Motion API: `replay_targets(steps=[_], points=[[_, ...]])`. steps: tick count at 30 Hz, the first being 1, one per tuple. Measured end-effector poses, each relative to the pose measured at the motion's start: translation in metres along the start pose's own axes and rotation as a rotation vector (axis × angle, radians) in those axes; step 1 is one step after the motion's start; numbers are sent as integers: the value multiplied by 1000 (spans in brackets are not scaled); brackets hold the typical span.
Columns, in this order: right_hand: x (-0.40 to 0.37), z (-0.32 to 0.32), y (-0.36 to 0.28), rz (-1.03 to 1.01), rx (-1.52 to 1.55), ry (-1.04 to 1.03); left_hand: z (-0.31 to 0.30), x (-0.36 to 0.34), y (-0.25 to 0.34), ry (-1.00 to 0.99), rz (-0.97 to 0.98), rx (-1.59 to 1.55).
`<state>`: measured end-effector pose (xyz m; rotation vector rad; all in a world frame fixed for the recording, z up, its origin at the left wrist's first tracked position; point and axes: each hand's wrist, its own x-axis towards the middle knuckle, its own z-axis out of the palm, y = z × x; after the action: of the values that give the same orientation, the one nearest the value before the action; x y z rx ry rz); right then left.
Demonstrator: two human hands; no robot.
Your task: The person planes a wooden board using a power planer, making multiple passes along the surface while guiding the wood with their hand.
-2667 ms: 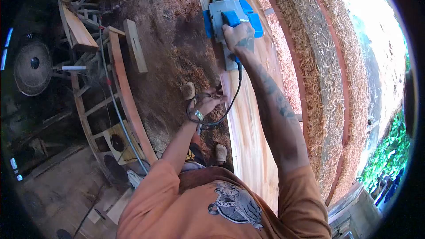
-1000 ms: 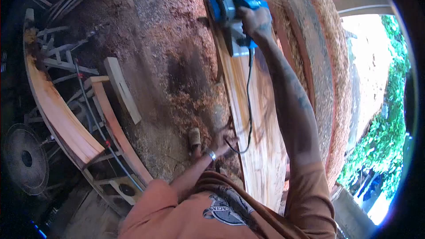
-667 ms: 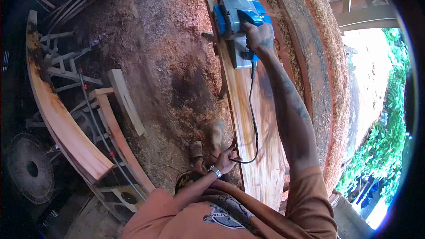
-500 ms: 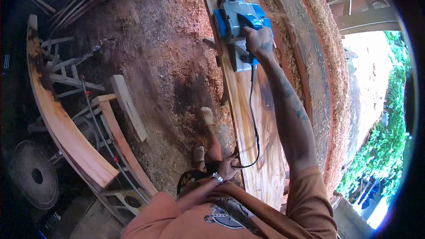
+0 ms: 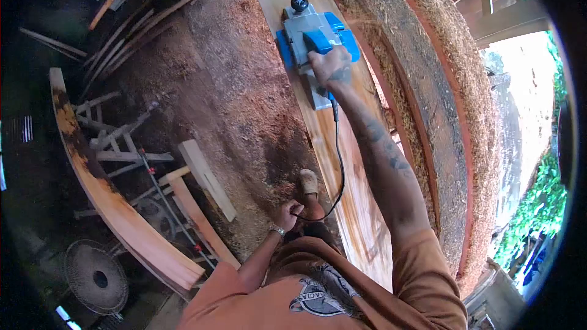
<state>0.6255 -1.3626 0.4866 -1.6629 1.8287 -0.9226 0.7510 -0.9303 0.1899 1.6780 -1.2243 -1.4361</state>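
Head view looks down along a long pale plank that runs from 5 o'clock up to 12 o'clock. Right hand is wrapped tight round the blue handle of the planer, which sits flat on the plank toward 12 o'clock, its black knob at the far end. Left hand, low near 6 o'clock, is closed in a fist on a loop of the cord, keeping it off the plank's left edge; the cord runs up from there to the planer's rear. A foot stands just beside that hand on the shavings, which cover the ground at 9 to 11 o'clock of the plank. At 3 o'clock lies a thick beam heaped with coarse shavings. A curved board and a fan sit well apart at 8 o'clock. Judging by the clean, streaked face behind the planer, most of the visible length looks worked; only a short stretch lies beyond it at 12 o'clock, and how smooth that part is I cannot tell
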Motion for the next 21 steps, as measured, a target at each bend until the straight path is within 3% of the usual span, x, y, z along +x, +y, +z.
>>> replay_targets(steps=[3, 7, 10, 13, 15, 17, 18, 19, 21], points=[[28, 12, -7, -13, 59, -21, -30, 20, 24, 32, -188, -94], [50, 20, -9, -33, 70, -58, -43, 51, 69, 153, -107, -199], [60, 24, -16, -12, 83, -55, -53, 74, 106, 188, -198, -109], [76, 32, -21, 7, 110, -41, -38, 103, 112, 384, -148, -310], [87, 41, -22, 31, 108, -16, -45, 120, 74, 296, -197, -101], [96, 36, -33, 58, 117, -69, -44, 136, 68, 327, -351, -168], [103, 39, -35, 59, 107, -59, -46, 151, 61, 201, -329, -316], [112, 43, -36, 58, 98, -50, -46, 158, 54, 226, -300, -324], [122, 47, -43, 36, 92, -50, -57, 168, 116, 286, -245, -340]])
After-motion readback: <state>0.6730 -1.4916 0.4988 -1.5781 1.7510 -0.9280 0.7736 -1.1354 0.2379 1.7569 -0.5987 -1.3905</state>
